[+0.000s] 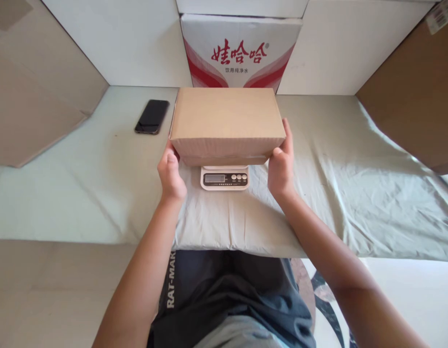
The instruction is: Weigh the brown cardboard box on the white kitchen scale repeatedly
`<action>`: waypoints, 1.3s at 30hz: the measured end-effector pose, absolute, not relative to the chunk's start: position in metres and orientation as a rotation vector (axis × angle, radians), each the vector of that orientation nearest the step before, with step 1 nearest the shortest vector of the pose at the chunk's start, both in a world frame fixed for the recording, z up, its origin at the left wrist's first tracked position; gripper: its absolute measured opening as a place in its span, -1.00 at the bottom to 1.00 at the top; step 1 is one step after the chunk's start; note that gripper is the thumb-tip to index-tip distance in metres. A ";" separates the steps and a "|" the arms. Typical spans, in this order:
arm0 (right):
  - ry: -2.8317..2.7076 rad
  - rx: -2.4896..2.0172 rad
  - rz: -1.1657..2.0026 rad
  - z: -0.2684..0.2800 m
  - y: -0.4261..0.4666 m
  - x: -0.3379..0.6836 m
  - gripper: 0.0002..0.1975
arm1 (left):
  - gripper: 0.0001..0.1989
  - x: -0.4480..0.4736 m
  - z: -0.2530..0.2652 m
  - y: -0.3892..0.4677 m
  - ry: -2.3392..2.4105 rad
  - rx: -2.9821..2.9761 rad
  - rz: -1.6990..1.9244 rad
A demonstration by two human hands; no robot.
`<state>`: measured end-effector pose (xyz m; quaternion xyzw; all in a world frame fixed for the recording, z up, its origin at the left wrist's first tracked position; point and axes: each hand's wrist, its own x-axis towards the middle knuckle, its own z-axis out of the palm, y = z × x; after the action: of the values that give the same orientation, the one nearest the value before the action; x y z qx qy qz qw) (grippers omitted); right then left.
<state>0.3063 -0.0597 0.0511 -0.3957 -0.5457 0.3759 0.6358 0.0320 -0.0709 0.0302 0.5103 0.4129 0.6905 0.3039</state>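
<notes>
Between my two hands is a brown cardboard box [227, 113], its plain top facing up. My left hand [171, 174] grips its lower left side, thumb toward the near corner. On the opposite side my right hand [281, 166] holds the box, fingers reaching along its right face. Under the box's near edge shows the front of a white digital scale [225, 179], with a small display and several round buttons. The scale's plate is hidden by the box, so I cannot tell whether the box rests on it.
A black phone [152, 116] lies left of the box on the pale green cloth [100, 193]. Behind stands a white and red printed carton [242, 53]. Large brown cartons flank the surface, one at the left [35, 87] and another at the right [412, 96].
</notes>
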 end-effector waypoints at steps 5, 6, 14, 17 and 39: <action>-1.193 -0.842 0.674 0.092 -0.066 0.329 -0.47 | -0.21 0.014 0.030 -0.066 1.034 1.317 1.877; -1.184 -0.841 0.638 0.103 -0.069 0.333 -0.52 | -0.22 0.009 0.029 -0.065 1.033 1.326 1.876; -1.287 -0.886 0.456 0.132 -0.080 0.349 -0.66 | -0.28 -0.010 0.024 -0.059 1.028 1.373 1.818; -1.244 -1.003 0.452 0.121 -0.072 0.350 -0.64 | -0.17 -0.006 0.027 -0.060 1.063 1.343 1.803; -1.076 -1.255 0.685 0.039 -0.026 0.344 -0.30 | 0.02 0.008 0.017 -0.032 1.134 1.159 1.825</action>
<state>0.3444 -0.0259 0.0389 -0.5469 -0.4692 0.2985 0.6258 0.0082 -0.0325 0.0173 0.4459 0.4363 0.7022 0.3430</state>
